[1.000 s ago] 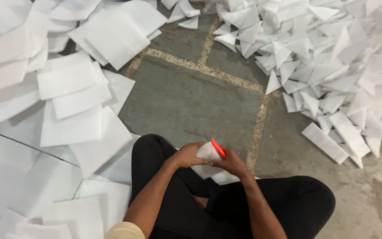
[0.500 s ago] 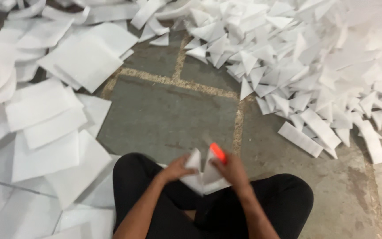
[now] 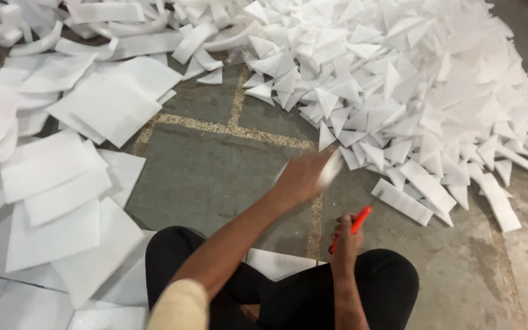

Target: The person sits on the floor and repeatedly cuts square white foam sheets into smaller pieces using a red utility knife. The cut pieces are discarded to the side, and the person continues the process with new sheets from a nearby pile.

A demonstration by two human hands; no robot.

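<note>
- The right hand [image 3: 344,239] is clenching its grip around an orange cutter [image 3: 351,227], holding it just above the right knee with the tip slanting up and away; half a second ago this tool was sitting up at the centre beside the other hand
- The left hand [image 3: 300,179] is reaching out over the bare floor, blurred with motion, and a small white foam piece [image 3: 330,169] is showing at its fingertips; whether the fingers are gripping it or letting go I cannot tell
- A moment ago both hands were meeting over the lap with that piece between them; now they are well apart, which suggests the cut is finished and the offcut is travelling toward the heap
- The heap of white triangular pieces [image 3: 410,85] is lying just beyond the outstretched hand, spreading to the right
- A white sheet [image 3: 279,264] is resting on the floor between the black-trousered legs
- Larger rectangular foam sheets [image 3: 62,183] are lying stacked to the left on the stone floor [image 3: 215,177]
</note>
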